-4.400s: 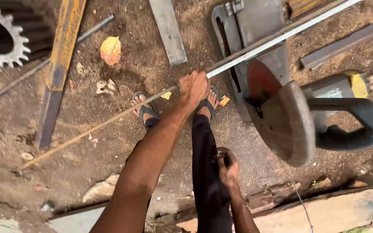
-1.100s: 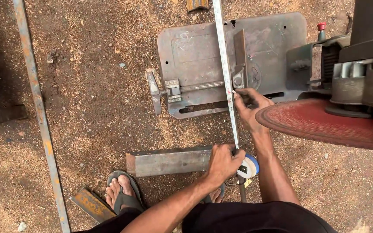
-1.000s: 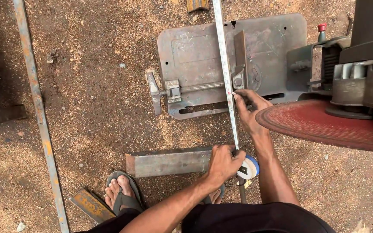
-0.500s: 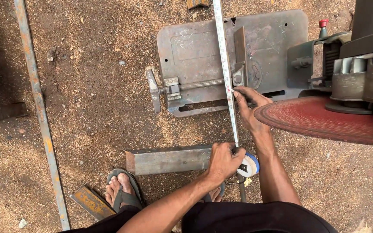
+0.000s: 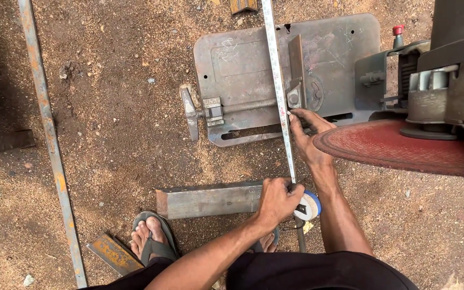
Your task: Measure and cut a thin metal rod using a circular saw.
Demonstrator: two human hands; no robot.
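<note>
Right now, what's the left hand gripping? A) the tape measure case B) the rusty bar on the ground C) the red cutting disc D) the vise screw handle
A: the left hand closes on the round tape measure case, with the tape running up over the saw base to where the right hand pins it.
</note>
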